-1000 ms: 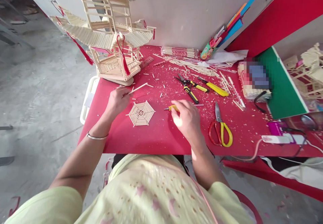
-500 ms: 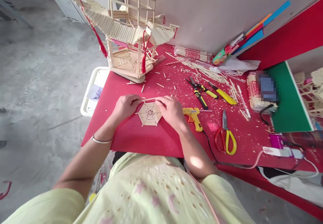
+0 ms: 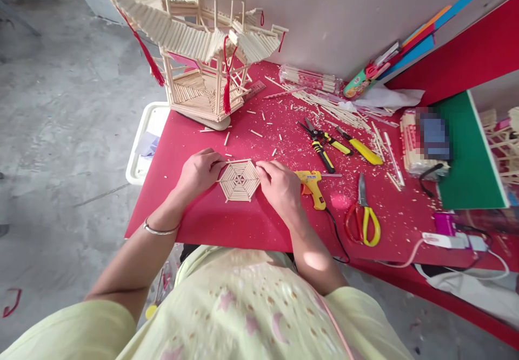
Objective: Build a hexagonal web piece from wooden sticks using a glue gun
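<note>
A small hexagonal panel of thin wooden sticks (image 3: 239, 187), built in rings around a hub like a spider's web, lies before me on the red tabletop. At its upper left corner my left hand (image 3: 201, 172) is closed, thumb and fingertips pinched on the edge. My right hand (image 3: 280, 186) pinches the upper right edge the same way, its fingers curled. A stick runs along the panel's far edge between the hands; its ends are partly hidden by my fingertips. Right of my right hand lies a yellow glue gun (image 3: 311, 187).
A stick-built pagoda (image 3: 194, 92) with red tassels stands at the back left. Cutting pliers (image 3: 320, 146), a yellow-handled knife (image 3: 365, 152) and scissors (image 3: 362, 214) lie to the right. Loose sticks (image 3: 324, 106) and scraps litter the table (image 3: 259, 230). A green board (image 3: 466, 160) stands far right.
The stick I held stretched between both hands just above the panel is now down along its far edge. My right hand has moved slightly down and right; the view has shifted a little.
</note>
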The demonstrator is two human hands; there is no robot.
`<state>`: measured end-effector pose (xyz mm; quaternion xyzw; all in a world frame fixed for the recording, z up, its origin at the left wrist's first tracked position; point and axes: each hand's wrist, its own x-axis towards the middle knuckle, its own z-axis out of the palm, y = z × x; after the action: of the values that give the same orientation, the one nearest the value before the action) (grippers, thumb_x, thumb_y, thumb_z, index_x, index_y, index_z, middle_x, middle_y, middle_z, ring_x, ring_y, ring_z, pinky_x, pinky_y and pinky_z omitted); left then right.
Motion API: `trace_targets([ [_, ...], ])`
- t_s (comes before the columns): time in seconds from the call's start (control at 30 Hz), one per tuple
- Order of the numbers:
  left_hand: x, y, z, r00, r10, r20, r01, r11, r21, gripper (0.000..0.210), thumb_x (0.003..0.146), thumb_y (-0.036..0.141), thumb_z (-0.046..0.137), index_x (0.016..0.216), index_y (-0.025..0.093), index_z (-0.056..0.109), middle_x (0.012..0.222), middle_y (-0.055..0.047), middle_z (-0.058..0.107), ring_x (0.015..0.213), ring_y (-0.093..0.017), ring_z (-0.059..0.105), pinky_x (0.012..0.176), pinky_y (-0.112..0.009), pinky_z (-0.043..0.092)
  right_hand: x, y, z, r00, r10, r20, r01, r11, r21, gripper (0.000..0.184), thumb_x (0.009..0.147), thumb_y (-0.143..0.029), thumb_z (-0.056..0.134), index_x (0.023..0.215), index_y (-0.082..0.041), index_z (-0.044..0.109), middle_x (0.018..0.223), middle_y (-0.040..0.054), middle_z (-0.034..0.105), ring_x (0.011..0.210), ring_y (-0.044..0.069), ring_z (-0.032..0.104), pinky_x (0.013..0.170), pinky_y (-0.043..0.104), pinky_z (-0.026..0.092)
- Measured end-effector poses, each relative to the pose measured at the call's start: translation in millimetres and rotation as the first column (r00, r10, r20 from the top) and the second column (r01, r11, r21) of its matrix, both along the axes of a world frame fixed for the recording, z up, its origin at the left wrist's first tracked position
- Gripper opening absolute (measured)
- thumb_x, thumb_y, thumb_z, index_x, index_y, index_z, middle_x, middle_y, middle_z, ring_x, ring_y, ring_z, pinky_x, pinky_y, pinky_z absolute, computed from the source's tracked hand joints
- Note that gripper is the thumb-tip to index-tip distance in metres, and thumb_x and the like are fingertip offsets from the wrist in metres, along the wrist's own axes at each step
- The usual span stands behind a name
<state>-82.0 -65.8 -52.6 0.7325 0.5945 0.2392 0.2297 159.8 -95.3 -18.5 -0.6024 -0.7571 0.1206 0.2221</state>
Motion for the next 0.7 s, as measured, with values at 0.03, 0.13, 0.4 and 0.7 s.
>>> trace_targets([
  [0.03, 0.0, -0.1, 0.4, 1.0, 0.005, -0.006, -0.005, 1.0, -0.004, 0.024, 0.093, 0.033, 0.056, 0.089, 0.021, 0.077, 0.09, -0.007, 0.072, 0.078, -0.019, 0.064, 0.064, -0.028, 0.042, -0.5, 0.2, 0.6, 1.0, 0.0, 0.002, 0.0, 1.0, -0.001, 0.024, 0.102, -0.027, 0.054, 0.113, -0.027, 0.076, 0.103, 0.0035, 0.078, 0.09, 0.019, 0.071, 0.074, 0.029, 0.049],
  [0.13, -0.2, -0.4, 3.7, 0.999, 0.032, -0.008, -0.032, 0.999, -0.01, 0.024, 0.093, 0.033, 0.056, 0.088, 0.021, 0.077, 0.092, -0.007, 0.073, 0.079, -0.019, 0.065, 0.065, -0.028, 0.044, -1.8, 0.8, 1.7, 1.0, 0.01, 0.001, -0.01, 1.0, -0.008, 0.025, 0.103, -0.028, 0.053, 0.113, -0.027, 0.076, 0.103, 0.0035, 0.078, 0.09, 0.019, 0.07, 0.074, 0.029, 0.049],
  [0.4, 1.5, -3.7, 11.0, 0.946, 0.107, 0.307, -0.063, 0.986, -0.151, 0.02, 0.094, 0.034, 0.056, 0.098, 0.018, 0.068, 0.084, -0.005, 0.076, 0.076, -0.018, 0.071, 0.073, -0.03, 0.054, 5.1, -9.5, 11.0, 1.0, -0.001, -0.01, 0.001, 1.0, 0.029, 0.026, 0.104, -0.033, 0.052, 0.117, -0.026, 0.074, 0.107, 0.0042, 0.077, 0.096, 0.02, 0.07, 0.083, 0.03, 0.05],
  [0.7, 29.0, -14.7, 48.7, 0.814, 0.025, 0.581, 0.037, 0.995, -0.095, 0.018, 0.086, 0.029, 0.069, 0.099, 0.016, 0.068, 0.08, -0.006, 0.073, 0.075, -0.018, 0.07, 0.065, -0.027, 0.052, 144.9, -63.5, 15.4, 0.785, -0.549, 0.288, 0.568, 0.823, 0.019, 0.038, 0.1, -0.036, 0.051, 0.132, -0.024, 0.066, 0.119, 0.0136, 0.073, 0.103, 0.029, 0.069, 0.084, 0.037, 0.05],
])
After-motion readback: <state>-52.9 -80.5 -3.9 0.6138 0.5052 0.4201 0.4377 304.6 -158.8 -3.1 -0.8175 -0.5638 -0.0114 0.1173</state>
